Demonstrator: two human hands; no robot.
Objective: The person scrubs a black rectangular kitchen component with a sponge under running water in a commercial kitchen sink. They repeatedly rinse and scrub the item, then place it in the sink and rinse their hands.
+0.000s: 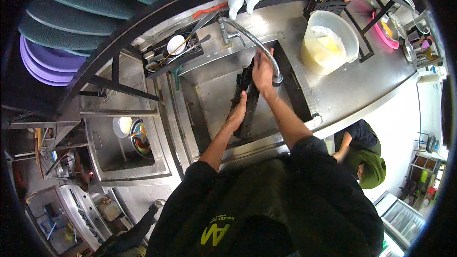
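Note:
A long black object [249,105], whose exact kind I cannot tell, is held lengthwise between my hands over the stainless steel sink [217,89]. My left hand [238,111] presses against its near left side with the thumb up. My right hand [263,71] lies on its far right part, some fingers hidden. The spray head [277,79] of a flexible metal faucet hose [255,41] hangs just right of my right wrist; whether water runs from it I cannot tell.
On the right counter [342,85] stands a plastic pitcher [326,44] with foamy yellowish liquid. A utensil caddy [178,55] sits behind the sink. A second sink [117,157] with bowls is at left. Dark plates [76,10] and purple plates [53,64] are racked above. Another person [371,157] is at right.

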